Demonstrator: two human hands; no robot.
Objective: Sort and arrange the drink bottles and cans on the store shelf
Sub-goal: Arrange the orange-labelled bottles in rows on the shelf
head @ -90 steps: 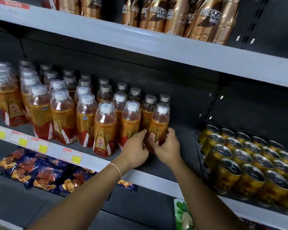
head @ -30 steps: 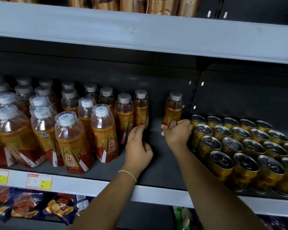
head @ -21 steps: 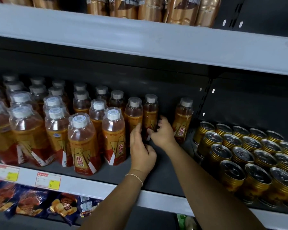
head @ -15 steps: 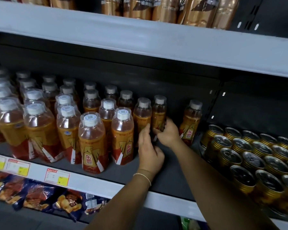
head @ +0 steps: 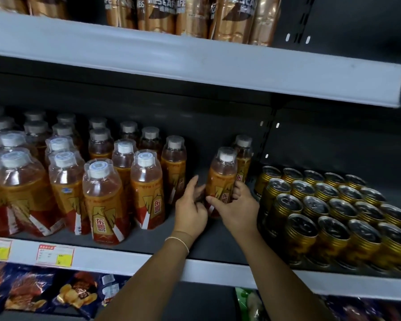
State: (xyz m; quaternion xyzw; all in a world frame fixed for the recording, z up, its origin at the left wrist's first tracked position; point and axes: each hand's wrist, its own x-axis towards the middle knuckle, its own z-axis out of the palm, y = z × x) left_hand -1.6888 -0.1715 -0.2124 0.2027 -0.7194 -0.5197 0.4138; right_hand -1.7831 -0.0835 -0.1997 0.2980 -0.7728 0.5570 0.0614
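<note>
Bottle (head: 221, 179) now gripped by right hand (head: 237, 208), seemingly shifted.

You have about twenty-one clear plastic bottles of orange drink with white caps (head: 103, 195) on the middle shelf (head: 218, 267). The dim back rows make that count rough, and one more is cut off at the left edge. One bottle (head: 221, 179) of that count is held in your right grip (head: 239, 212). Beside them stand at least nineteen gold metal cans with silver tops (head: 315, 205), in four rows of about five. Two white and yellow paper price tags (head: 55, 256) sit on the shelf edge. Roughly seven copper-brown coffee bottles (head: 232, 17) show above, all cropped.
</note>
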